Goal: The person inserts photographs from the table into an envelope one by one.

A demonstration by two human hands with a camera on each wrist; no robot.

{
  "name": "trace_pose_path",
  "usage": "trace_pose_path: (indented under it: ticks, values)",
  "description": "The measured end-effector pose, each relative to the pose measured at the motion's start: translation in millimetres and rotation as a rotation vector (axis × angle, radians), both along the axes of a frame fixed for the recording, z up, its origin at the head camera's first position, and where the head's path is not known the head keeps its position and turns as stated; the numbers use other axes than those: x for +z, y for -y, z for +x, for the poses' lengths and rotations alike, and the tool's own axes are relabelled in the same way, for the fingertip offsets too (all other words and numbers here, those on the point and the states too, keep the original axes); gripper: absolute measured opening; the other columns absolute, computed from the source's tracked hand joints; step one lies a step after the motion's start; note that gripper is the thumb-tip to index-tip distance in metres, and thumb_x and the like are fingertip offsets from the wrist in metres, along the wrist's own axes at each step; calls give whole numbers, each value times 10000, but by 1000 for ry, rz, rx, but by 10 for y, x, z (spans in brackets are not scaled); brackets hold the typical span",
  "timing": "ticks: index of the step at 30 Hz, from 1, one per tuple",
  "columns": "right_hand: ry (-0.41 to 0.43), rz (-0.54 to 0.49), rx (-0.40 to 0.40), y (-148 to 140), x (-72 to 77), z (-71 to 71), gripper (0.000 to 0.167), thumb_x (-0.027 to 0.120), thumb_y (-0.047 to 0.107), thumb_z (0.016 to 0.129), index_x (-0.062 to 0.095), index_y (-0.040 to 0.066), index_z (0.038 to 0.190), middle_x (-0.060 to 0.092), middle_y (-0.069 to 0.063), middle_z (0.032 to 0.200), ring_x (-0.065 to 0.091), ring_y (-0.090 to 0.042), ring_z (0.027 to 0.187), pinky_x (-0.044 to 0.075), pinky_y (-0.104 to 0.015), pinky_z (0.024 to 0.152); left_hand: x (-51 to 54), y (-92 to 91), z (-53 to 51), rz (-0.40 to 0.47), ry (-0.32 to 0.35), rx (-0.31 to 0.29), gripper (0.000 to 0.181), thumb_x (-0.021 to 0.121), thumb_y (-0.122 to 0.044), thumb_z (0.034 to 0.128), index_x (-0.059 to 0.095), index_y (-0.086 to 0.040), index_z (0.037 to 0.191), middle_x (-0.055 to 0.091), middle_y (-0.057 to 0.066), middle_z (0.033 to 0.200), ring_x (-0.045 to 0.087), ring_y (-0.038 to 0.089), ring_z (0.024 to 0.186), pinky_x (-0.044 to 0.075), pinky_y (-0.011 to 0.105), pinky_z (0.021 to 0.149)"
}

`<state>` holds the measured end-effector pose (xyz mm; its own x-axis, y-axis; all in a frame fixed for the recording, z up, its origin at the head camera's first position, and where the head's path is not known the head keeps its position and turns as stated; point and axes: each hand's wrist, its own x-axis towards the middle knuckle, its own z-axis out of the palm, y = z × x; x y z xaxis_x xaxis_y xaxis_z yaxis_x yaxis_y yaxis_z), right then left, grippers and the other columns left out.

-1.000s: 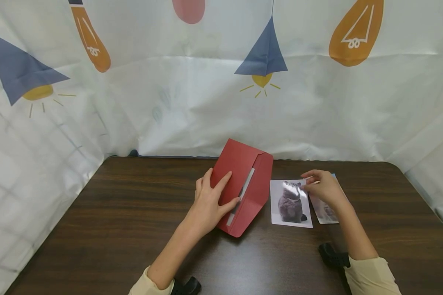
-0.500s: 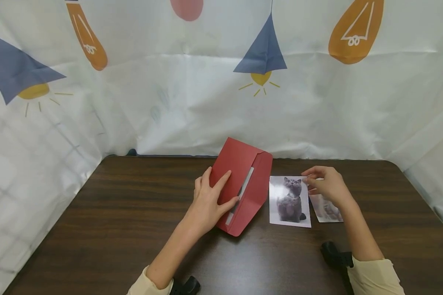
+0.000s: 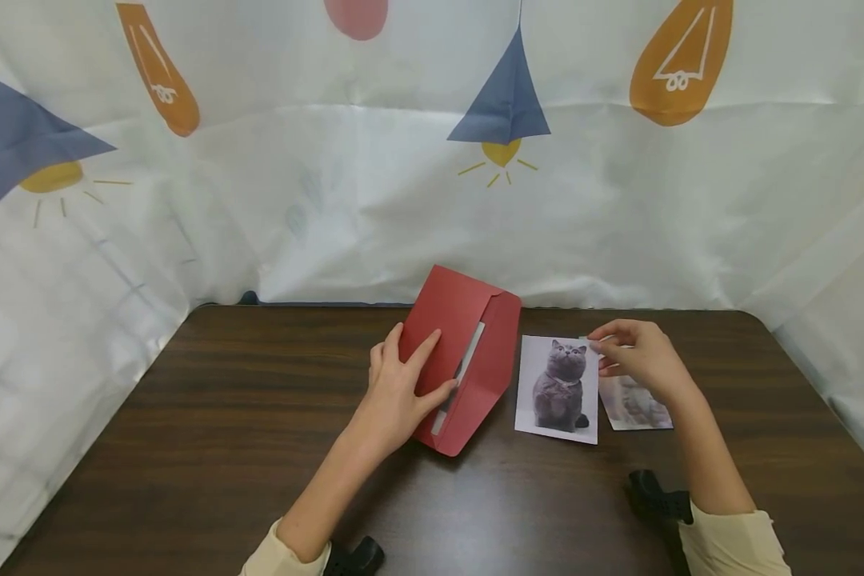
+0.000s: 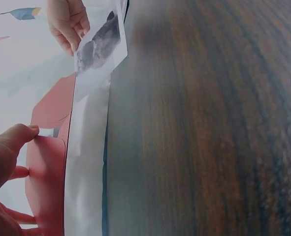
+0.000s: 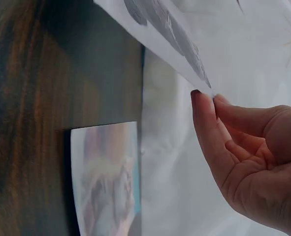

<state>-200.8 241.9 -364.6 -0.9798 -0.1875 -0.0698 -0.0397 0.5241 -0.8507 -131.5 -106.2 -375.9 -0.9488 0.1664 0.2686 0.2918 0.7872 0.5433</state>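
My left hand (image 3: 399,396) rests with spread fingers on a red envelope (image 3: 446,320), its thumb at the edge of the opening. A pale strip of a card (image 3: 468,356) shows inside that opening, under the raised flap. In my right hand (image 3: 641,356), thumb and fingertips pinch the top right corner of a photo (image 3: 558,388) of a grey cat. The right wrist view shows this photo (image 5: 165,34) lifted and tilted above the table. Below the right hand lies a second photo (image 3: 630,404), partly covered by the hand and blurred in pattern.
All of it is on a dark wood-grain table (image 3: 259,384) with rounded far corners. Behind the far edge hangs a white curtain (image 3: 374,216) printed with lamps and bulbs. A black strap device (image 3: 655,496) sits on the right wrist.
The right hand has come to pinch the cat photo's corner, and the photo has shifted slightly and tilted. The left hand stays on the envelope. The view has drifted a little.
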Motion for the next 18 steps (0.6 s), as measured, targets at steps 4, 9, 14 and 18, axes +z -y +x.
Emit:
trace_pose_path:
  ticks: [4,9,14,18]
  values:
    - [-7,-25,10,-6,36,20,272,623,42,1052,633,-153,1242,708,-165,1001,702,-127,733,640,-330,709,1,14,-6,1,-6,-1,724,829,-288,924,519,-107,1553,303,291,1612,350,480,1391,602,537,897]
    - [-2,-34,15,0,93,40,285,621,61,1059,631,-145,1256,694,-203,1078,708,-131,758,643,-346,736,5,30,-18,4,-5,2,723,823,-296,931,514,-111,1558,289,290,1623,336,479,1398,598,538,902]
    - [10,-56,17,16,147,63,297,619,68,1063,617,-148,1267,682,-194,1100,712,-126,780,643,-359,761,6,44,-27,-2,-13,7,725,827,-293,927,516,-107,1555,293,295,1619,337,483,1393,599,540,903]
    - [17,-82,27,25,174,80,311,618,75,1065,604,-153,1277,672,-167,1094,713,-122,790,642,-352,772,6,51,-32,-7,-14,12,726,827,-298,928,516,-108,1556,294,296,1619,336,485,1394,590,548,920]
